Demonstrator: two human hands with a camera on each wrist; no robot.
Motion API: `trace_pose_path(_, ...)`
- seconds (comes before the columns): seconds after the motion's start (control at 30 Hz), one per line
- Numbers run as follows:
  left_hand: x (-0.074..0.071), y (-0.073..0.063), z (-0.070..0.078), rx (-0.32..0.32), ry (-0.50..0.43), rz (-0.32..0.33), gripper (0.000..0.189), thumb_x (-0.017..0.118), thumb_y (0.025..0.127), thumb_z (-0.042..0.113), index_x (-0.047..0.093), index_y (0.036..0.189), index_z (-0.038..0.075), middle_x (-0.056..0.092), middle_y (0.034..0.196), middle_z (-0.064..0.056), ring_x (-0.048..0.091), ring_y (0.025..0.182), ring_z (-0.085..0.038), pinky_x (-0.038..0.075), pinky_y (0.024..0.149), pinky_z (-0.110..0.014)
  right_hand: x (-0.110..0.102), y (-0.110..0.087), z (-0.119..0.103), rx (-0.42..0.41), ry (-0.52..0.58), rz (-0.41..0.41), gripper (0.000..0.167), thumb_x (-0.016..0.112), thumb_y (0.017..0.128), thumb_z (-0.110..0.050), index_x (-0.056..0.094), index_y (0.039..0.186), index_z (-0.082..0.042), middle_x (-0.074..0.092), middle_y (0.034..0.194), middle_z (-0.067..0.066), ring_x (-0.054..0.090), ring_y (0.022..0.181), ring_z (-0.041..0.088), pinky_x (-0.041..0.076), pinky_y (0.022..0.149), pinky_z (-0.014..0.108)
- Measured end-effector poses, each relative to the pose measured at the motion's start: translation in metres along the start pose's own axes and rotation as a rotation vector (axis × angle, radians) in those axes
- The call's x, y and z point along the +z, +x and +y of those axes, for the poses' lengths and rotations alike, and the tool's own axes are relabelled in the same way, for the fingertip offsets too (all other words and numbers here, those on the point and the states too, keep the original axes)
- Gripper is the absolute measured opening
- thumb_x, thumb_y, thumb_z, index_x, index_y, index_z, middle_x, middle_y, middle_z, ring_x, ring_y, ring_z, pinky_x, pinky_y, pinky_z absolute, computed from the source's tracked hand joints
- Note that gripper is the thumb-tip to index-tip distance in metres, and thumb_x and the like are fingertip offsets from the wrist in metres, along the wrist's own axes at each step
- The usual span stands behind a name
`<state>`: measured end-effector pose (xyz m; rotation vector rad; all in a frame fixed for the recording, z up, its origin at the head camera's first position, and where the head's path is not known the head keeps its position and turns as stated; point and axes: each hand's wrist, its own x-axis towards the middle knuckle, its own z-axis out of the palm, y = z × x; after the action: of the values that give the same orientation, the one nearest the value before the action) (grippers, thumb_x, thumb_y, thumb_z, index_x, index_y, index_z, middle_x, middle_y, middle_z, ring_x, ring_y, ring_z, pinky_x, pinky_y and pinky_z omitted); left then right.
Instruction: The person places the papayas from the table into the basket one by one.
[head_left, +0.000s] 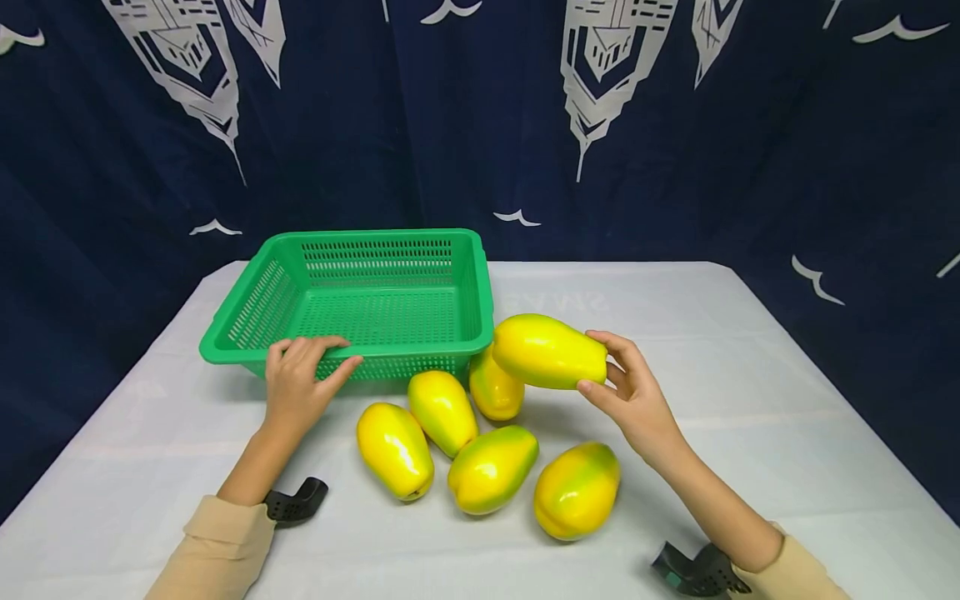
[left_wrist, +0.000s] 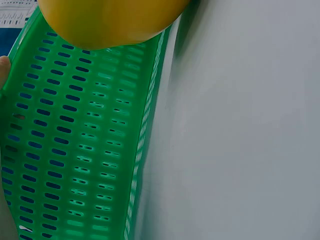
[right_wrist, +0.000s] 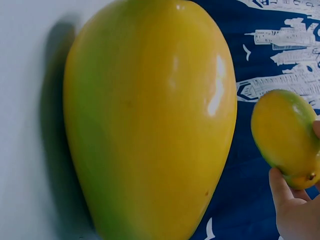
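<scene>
My right hand [head_left: 633, 404] grips a yellow papaya [head_left: 551, 352] by its narrow end. The fruit is held sideways above the table, beside the green plastic basket's [head_left: 411, 364] near right corner. In the right wrist view, this papaya [right_wrist: 285, 135] sits in the fingers at the right edge. My left hand [head_left: 300, 379] grips the near rim of the basket, fingers over the edge and thumb on the outer side. No fruit shows inside the basket. Only slivers of the left hand appear in the left wrist view.
Several yellow-green papayas lie on the white table [head_left: 757, 400] in front of the basket. One papaya [head_left: 495, 390] stands close against its near right corner, partly behind the held one. Another papaya [head_left: 577, 492] lies nearest the right forearm. A dark blue curtain [head_left: 450, 125] hangs behind.
</scene>
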<state>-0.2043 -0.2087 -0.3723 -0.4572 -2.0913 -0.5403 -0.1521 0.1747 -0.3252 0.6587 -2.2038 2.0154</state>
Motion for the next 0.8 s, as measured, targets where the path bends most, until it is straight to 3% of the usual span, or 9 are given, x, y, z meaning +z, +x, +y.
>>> trace_pose_path(0.13,-0.001,0.001,0.0,-0.003,0.009,-0.015,0.038,0.065,0.077,0.041,0.065,0.09,0.006,0.068,0.08,-0.012,0.058,0.073,-0.027,0.03,0.081,-0.045,0.002,0.001,-0.003,-0.04,0.039,0.033,0.051,0.052,0.087,0.006,0.032,0.133,-0.003,0.039,0.125,-0.002,0.052,0.104,0.003,0.048,0.082,0.016)
trace_pose_path(0.23,-0.002,0.001,0.0,-0.008,0.013,-0.023,0.039,0.063,0.078,0.044,0.064,0.091,0.007,0.069,0.081,-0.012,0.058,0.074,-0.027,0.03,0.081,-0.045,0.003,0.002,-0.005,-0.059,0.046,0.048,0.051,0.052,0.086,0.007,0.033,0.133,-0.003,0.04,0.124,-0.001,0.052,0.104,0.005,0.049,0.082,0.017)
trace_pose_path(0.37,-0.002,0.001,0.001,-0.013,0.017,-0.015,0.055,0.048,0.084,0.059,0.064,0.09,0.007,0.068,0.081,-0.012,0.057,0.073,-0.027,0.03,0.08,-0.044,0.004,0.007,-0.006,-0.062,0.039,0.056,0.051,0.053,0.086,0.006,0.035,0.132,-0.006,0.04,0.124,-0.001,0.052,0.105,0.006,0.048,0.083,0.017)
trace_pose_path(0.53,-0.002,0.0,0.001,-0.016,0.017,-0.015,0.059,0.043,0.085,0.061,0.064,0.09,0.006,0.068,0.081,-0.012,0.057,0.073,-0.027,0.03,0.08,-0.045,0.006,0.013,-0.003,-0.064,0.042,0.061,0.051,0.054,0.086,0.006,0.035,0.132,-0.006,0.041,0.123,-0.001,0.052,0.103,0.006,0.049,0.082,0.017)
trace_pose_path(0.67,-0.002,0.0,0.001,-0.016,0.014,-0.019,0.044,0.059,0.081,0.049,0.064,0.09,0.006,0.068,0.081,-0.012,0.057,0.074,-0.027,0.03,0.081,-0.045,0.009,0.019,0.0,-0.063,0.046,0.058,0.052,0.055,0.086,0.004,0.034,0.133,-0.003,0.041,0.123,-0.002,0.053,0.103,0.006,0.049,0.082,0.017)
trace_pose_path(0.8,-0.002,0.0,0.001,-0.015,0.013,-0.023,0.032,0.074,0.067,0.025,0.064,0.091,0.006,0.068,0.081,-0.012,0.057,0.074,-0.027,0.03,0.081,-0.045,0.012,0.025,0.001,-0.037,0.044,0.058,0.055,0.057,0.086,0.002,0.031,0.134,-0.002,0.04,0.123,-0.003,0.053,0.105,0.005,0.049,0.082,0.018)
